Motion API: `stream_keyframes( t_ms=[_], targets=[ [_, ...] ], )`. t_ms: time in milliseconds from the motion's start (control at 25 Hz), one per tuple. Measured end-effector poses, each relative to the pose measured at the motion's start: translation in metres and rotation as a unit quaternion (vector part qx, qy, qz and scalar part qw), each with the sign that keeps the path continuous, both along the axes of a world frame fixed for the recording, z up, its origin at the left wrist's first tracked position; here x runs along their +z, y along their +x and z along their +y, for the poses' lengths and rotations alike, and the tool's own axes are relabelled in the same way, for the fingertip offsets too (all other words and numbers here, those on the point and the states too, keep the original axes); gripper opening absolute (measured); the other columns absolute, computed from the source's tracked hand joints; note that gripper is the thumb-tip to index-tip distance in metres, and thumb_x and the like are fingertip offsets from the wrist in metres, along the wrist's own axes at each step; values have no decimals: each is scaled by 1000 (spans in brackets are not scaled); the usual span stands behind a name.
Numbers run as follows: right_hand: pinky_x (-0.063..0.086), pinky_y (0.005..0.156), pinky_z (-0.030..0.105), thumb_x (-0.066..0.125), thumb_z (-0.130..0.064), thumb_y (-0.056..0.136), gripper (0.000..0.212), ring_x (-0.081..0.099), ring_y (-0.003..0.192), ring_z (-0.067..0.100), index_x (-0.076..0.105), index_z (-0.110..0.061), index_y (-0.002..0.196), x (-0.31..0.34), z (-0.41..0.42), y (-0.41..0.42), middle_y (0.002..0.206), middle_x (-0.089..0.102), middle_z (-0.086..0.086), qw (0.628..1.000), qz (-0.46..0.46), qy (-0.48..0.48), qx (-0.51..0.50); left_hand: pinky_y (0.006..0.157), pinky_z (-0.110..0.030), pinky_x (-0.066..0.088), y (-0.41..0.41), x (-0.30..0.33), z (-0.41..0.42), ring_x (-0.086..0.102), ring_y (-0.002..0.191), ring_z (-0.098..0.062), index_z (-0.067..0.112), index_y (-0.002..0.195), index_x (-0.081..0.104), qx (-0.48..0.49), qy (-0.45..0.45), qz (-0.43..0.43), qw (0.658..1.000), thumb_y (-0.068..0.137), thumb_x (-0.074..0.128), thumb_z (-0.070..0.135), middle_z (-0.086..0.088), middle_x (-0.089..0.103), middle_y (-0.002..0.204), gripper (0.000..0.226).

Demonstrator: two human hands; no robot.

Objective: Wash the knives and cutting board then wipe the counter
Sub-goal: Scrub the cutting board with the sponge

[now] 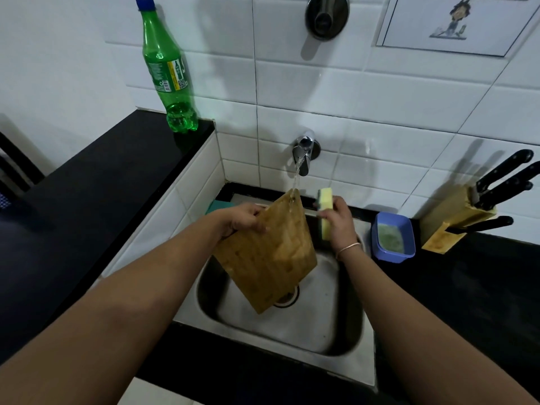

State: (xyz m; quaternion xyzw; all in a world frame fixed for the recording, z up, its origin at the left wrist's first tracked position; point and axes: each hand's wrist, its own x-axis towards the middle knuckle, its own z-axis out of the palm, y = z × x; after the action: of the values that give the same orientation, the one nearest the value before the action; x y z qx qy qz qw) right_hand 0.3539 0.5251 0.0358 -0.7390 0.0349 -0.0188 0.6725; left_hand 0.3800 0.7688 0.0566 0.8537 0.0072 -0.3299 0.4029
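Head view, the only one here: the cutting board (pixel 268 252) is held tilted over the steel sink (pixel 292 331), far end up under the tap (pixel 304 154), near corner hanging down above the drain. Water is running from the tap and landing right on the board's top edge. The board is gripped at its left edge by the left hand (pixel 245 219), fingers curled around it, so that grip is closed on the wood. A yellow-and-green sponge (pixel 325 204) is pinched upright in the right hand (pixel 337 220), just right of the board; whether sponge and board are touching can't be told. A thin bangle (pixel 347 248) is worn on the right wrist.

On the black table (pixel 482 287) to the right, a blue tub (pixel 393 238) with greenish soapy stuff is parked just beside the sink. Further right, black-handled knives (pixel 502 182) are stuck in a wooden knife block (pixel 455 217) against the tiled wall.

Far left, a green plastic bottle (pixel 169 68) with a blue cap is stood on the raised black ledge. Something teal (pixel 219 206) is tucked at the sink's far left corner, mostly hidden behind the left hand.
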Motion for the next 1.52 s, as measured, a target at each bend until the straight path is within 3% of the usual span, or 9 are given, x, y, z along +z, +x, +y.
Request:
stream_keyframes(
  t_ms=[200, 360, 480, 640, 840, 1040, 1200, 1360, 1520],
  targets=[
    [46, 86, 40, 53, -45, 67, 64, 51, 104, 27, 57, -10, 121, -7, -13, -19, 124, 60, 9, 868, -268, -380, 173, 78, -33, 46, 12, -10, -49, 62, 90, -17, 30, 96, 62, -152, 129, -97, 975, 88, 65, 16, 2, 65, 99, 16],
    [44, 97, 43, 45, -49, 65, 70, 44, 120, 28, 57, -12, 123, -10, -21, -21, 148, 48, 4, 839, -207, -436, 250, 79, -33, 53, 11, -26, -53, 64, 87, -18, 32, 82, 66, -185, 169, -131, 959, 85, 66, 13, -2, 69, 95, 19],
    [40, 104, 42, 40, -55, 64, 81, 37, 131, 27, 52, -15, 133, -8, -17, -15, 155, 39, 0, 831, -126, -464, 279, 77, -26, 50, 13, -27, -41, 65, 92, -15, 28, 103, 72, -154, 147, -168, 962, 87, 69, 19, 7, 68, 95, 19],
    [40, 103, 38, 45, -52, 68, 87, 39, 128, 25, 36, -24, 150, -7, -12, -7, 145, 49, 2, 846, -61, -459, 265, 85, -27, 53, 26, 1, -34, 63, 108, -13, 20, 131, 58, -18, -100, -79, 992, 88, 65, -1, 1, 66, 122, 48],
    [37, 99, 33, 49, -48, 71, 86, 42, 123, 25, 33, -28, 152, -10, -13, -5, 136, 55, 5, 870, -39, -415, 264, 82, -31, 51, 60, 48, -71, 57, 120, -24, 9, 141, 43, 241, -275, -201, 909, 90, 44, -11, -12, 52, 144, 55],
    [35, 107, 36, 43, -58, 67, 92, 40, 126, 23, 27, -32, 154, -20, -15, -6, 139, 52, 3, 880, -29, -391, 267, 60, -24, 39, 55, 51, -91, 49, 88, -20, 8, 113, 55, 93, -142, -249, 953, 72, 46, -16, -2, 55, 89, 49],
    [35, 108, 35, 46, -56, 67, 90, 44, 126, 23, 34, -27, 152, -23, -16, -2, 143, 51, 4, 889, -57, -365, 270, 87, -19, 42, 51, 29, -64, 40, 127, -15, 14, 154, 17, -4, -94, -195, 976, 86, 58, -3, -9, 35, 150, 81],
    [42, 89, 30, 55, -46, 64, 68, 56, 105, 22, 61, -20, 128, -31, -14, -14, 118, 64, 2, 955, -95, -236, 152, 90, -36, 51, 20, -24, -44, 58, 104, -17, 26, 131, 55, -215, 176, -35, 960, 90, 64, 30, -3, 59, 127, 42],
    [45, 76, 33, 69, -30, 71, 44, 58, 89, 24, 64, -6, 107, -32, -4, -15, 99, 63, 10, 983, -83, -157, -40, 83, -39, 55, 5, -36, -59, 65, 88, -21, 24, 97, 66, -195, 191, -132, 953, 94, 58, 40, -3, 68, 97, 18]
  ],
)
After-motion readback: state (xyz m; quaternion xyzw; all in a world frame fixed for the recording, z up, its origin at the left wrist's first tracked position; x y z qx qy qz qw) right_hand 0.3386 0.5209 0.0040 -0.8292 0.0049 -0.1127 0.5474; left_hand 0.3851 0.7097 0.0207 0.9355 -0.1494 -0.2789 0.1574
